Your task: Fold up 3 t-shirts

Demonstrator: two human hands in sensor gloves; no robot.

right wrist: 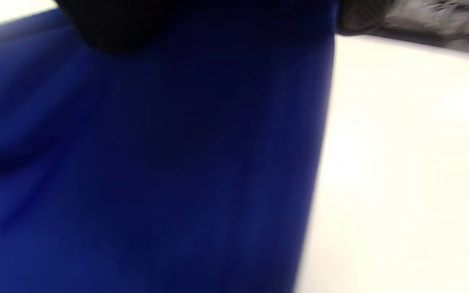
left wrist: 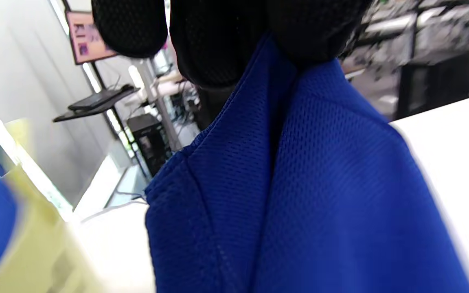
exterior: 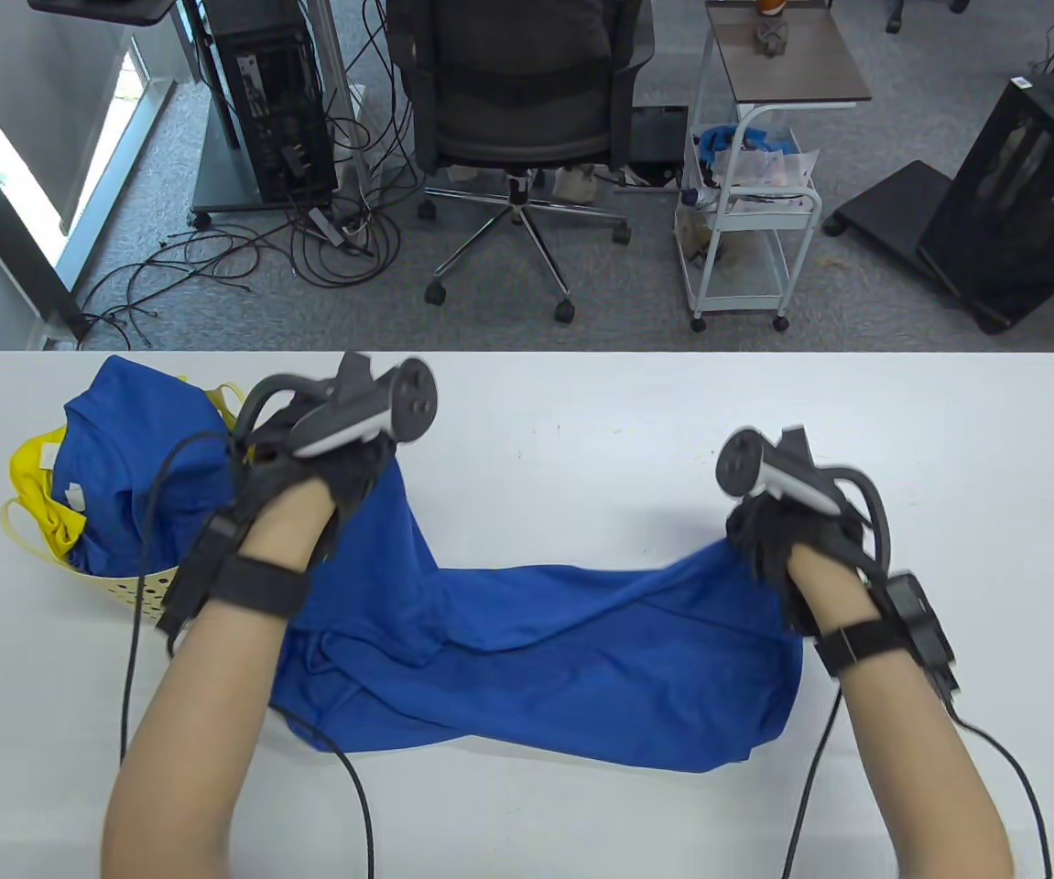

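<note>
White surface (exterior: 902,430) under us: our left hand (exterior: 330,458) and right hand (exterior: 778,536), wrists raised, each pinch the blue t-shirt (exterior: 563,659) stretched between them.

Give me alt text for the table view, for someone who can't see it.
Two gloved hands, left hand and right hand, each grip an end of a blue t-shirt stretched across a white table. A yellow basket holding more clothes sits at the left.
</note>
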